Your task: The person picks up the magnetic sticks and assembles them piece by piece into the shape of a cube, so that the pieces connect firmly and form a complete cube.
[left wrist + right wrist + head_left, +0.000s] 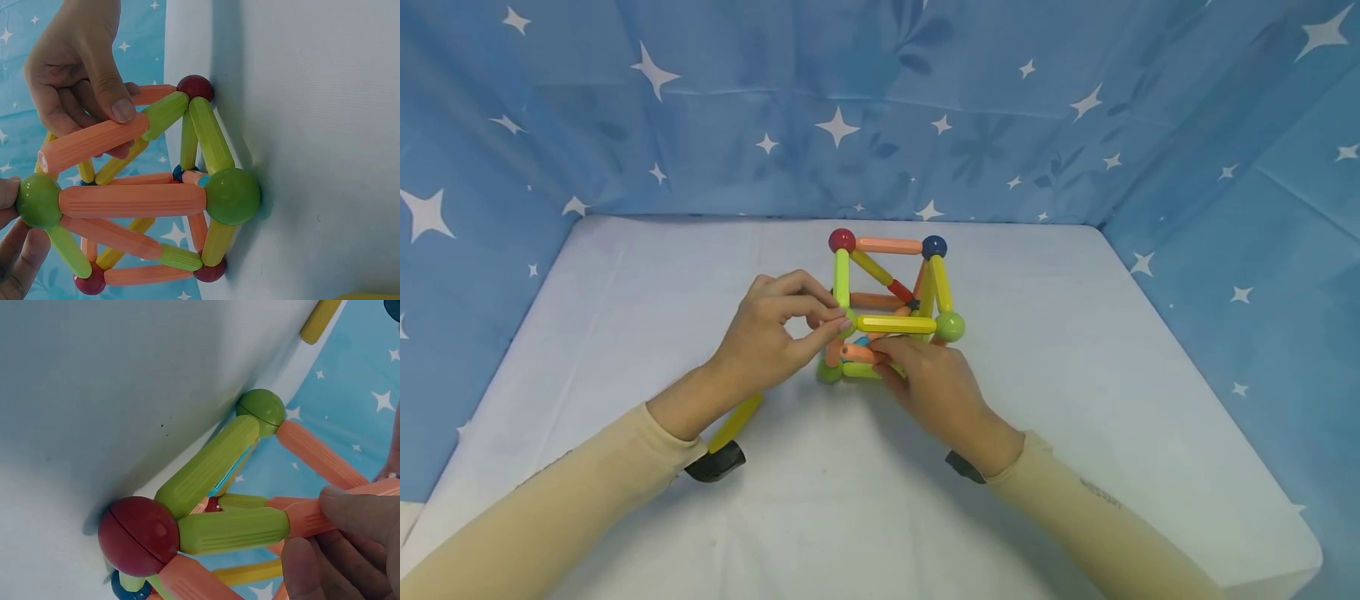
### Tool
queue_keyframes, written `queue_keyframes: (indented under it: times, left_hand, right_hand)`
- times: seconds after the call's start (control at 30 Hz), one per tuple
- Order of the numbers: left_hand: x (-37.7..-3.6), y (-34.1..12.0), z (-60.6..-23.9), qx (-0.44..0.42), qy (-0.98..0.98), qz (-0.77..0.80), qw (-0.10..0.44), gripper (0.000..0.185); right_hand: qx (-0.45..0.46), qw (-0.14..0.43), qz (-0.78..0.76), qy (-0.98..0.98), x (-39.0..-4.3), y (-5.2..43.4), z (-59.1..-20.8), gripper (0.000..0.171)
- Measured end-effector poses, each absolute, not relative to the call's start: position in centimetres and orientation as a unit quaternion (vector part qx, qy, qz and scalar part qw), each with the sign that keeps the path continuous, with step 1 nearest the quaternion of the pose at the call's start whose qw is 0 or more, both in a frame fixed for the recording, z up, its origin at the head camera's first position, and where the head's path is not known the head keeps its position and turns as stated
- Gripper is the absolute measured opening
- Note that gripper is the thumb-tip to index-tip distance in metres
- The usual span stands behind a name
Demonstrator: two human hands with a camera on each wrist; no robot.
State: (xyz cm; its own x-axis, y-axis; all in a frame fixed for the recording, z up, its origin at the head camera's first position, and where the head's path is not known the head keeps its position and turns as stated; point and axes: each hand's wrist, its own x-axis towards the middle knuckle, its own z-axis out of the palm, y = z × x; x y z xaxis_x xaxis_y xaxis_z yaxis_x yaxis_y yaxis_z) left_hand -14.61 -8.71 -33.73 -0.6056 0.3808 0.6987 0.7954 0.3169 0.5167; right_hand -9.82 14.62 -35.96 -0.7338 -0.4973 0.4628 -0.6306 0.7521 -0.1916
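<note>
Our left hand (pixel 767 337) pinches the cube frame (pixel 891 308)'s near ball, right hand (pixel 936 387) grips an orange rod (pixel 859 353) beneath; light, likely snaps apart, so we'd hold at joints.

The desk (pixel 1075 400) is covered in plain white cloth. Behind and beside the desk, the backdrop (pixel 880 108) is blue, printed with white stars and faint darker leaf shapes. On the desk, the rod frame (pixel 891 308) mixes orange, lime-green and yellow ribbed rods. At its top far corners sit a dark red ball (pixel 842 240) and a navy ball (pixel 934 246); a light green ball (pixel 950 326) marks its near right corner. A loose yellow rod (pixel 735 422) lies left of the frame. Both sleeves (pixel 550 517) are pale beige.
</note>
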Motion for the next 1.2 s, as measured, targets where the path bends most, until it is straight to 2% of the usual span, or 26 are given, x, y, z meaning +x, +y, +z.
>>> queue_keyframes:
  times: [0.23, 0.4, 0.43, 0.63, 0.93, 1.2]
  left_hand:
    - [-14.6, -8.7, -33.8, -0.377, -0.777, -0.448, 0.231, 0.019]
    - [-14.5, -8.8, -34.1, -0.372, -0.784, -0.441, 0.228, 0.010]
    - [-14.4, -8.8, -34.2, -0.370, -0.786, -0.440, 0.228, 0.007]
    - [-14.2, -9.0, -34.5, -0.366, -0.790, -0.431, 0.238, 0.018]
    - [-14.4, -9.2, -34.5, -0.369, -0.788, -0.429, 0.242, 0.014]
    - [-14.4, -9.2, -34.4, -0.371, -0.792, -0.416, 0.249, 0.018]
  right_hand:
    - [0.311, 0.227, 0.144, -0.912, -9.9, 14.6, -36.2, 0.028]
    - [0.312, 0.243, 0.126, -0.910, -9.9, 14.3, -36.1, 0.027]
    - [0.311, 0.243, 0.124, -0.910, -9.9, 14.3, -36.1, 0.026]
    - [0.300, 0.235, 0.129, -0.916, -9.9, 14.0, -36.2, 0.028]
    - [0.286, 0.237, 0.123, -0.920, -9.9, 13.7, -36.2, 0.029]
    - [0.276, 0.233, 0.082, -0.929, -9.9, 13.8, -36.1, 0.031]
